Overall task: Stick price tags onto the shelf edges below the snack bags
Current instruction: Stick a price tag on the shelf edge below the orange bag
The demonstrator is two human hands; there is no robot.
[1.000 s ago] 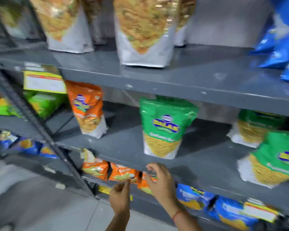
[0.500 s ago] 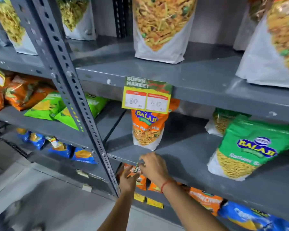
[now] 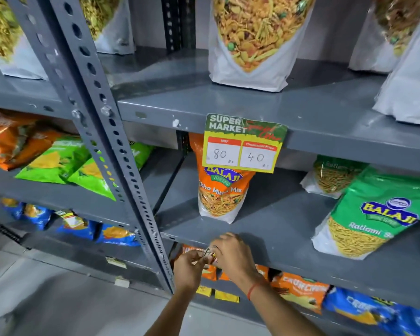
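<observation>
Progress looks partial. One price tag already hangs from the edge of the upper shelf, just under the big white pouch of mixed namkeen; it reads 80 and 40 in handwritten figures, and it droops over the top of the orange Balaji bag on the middle shelf. The front edge of the middle shelf is bare along everything I can see, so that orange bag and the green Ratlami bag to the right have no tag beneath them yet. On the left bay a tag-like card sits among the blue packets lower down, and small yellow slips show on the lowest edge near the floor; I cannot read them.

Both hands meet at the near edge of the middle shelf, just right of the perforated upright. The left hand has its fingers pinched closed on a small, mostly hidden tag. The right hand curls over it from above, fingertips bent onto the same piece. My guess is they are readying or pressing this tag below the orange bag.

As for stock: the top shelf holds white pouches, the middle one orange and green bags, and the lower one orange and blue packets lying flat.
</observation>
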